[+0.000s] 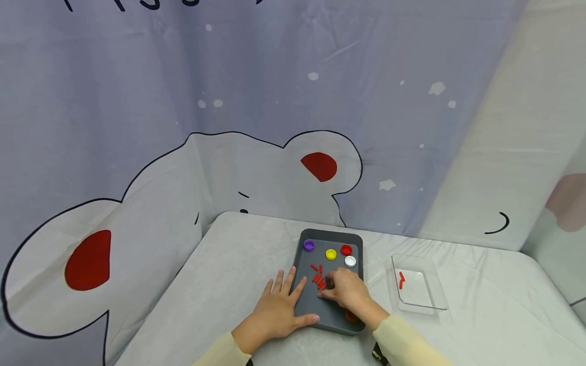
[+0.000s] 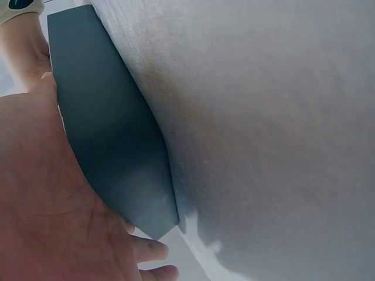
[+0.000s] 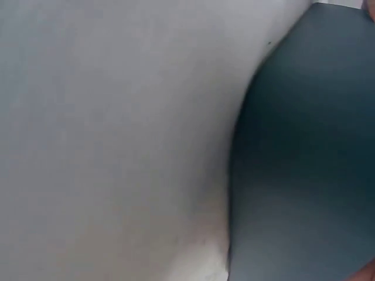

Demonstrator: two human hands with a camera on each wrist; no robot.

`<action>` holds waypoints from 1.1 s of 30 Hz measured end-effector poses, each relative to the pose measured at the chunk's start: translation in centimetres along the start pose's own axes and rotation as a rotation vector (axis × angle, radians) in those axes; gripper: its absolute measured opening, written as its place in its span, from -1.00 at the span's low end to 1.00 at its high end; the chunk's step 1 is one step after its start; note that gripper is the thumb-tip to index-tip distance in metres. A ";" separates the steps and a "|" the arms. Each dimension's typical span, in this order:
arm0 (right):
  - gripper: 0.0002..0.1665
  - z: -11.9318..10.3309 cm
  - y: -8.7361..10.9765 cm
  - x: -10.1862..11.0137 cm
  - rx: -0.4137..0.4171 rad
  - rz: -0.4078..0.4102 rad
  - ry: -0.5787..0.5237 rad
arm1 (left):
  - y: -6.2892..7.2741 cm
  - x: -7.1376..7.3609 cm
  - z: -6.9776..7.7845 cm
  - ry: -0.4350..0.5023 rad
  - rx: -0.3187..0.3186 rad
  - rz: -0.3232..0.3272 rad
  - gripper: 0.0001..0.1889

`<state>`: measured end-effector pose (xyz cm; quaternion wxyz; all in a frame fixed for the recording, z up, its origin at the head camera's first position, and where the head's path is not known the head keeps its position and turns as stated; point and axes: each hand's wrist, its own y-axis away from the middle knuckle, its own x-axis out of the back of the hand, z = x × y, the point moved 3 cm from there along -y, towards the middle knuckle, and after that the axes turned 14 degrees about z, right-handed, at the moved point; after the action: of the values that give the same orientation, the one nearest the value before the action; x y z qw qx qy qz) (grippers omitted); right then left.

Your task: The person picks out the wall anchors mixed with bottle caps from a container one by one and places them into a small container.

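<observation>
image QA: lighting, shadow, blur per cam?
Head: fairly even light, small red sticks on the gray tray distinguishable; left wrist: white tablecloth soft and dim, shadowed along the tray, bright patch near the bottom, palm creases on the left hand legible; right wrist: tablecloth soft, darkening toward the tray's wall.

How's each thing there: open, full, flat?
Small red sticks: lying loose.
Purple round cap: flat.
Yellow round cap: flat.
Red round cap: flat.
White round cap: flat.
Brownish thing: mostly hidden, unclear.
Grey rectangular tray: uncovered, holding sticks and caps.
Clear rectangular box: uncovered, holding sticks.
</observation>
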<state>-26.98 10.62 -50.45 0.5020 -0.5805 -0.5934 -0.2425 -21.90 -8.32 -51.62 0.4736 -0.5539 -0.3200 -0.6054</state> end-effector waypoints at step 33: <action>-0.78 0.4 -0.2 0.1 -0.036 0.048 -0.034 | 0.0 -0.2 -0.1 -0.004 0.016 -0.010 0.04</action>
<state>-27.23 10.92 -50.49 0.4871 -0.6075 -0.5833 -0.2313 -21.98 -8.34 -51.78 0.4743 -0.5497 -0.3284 -0.6043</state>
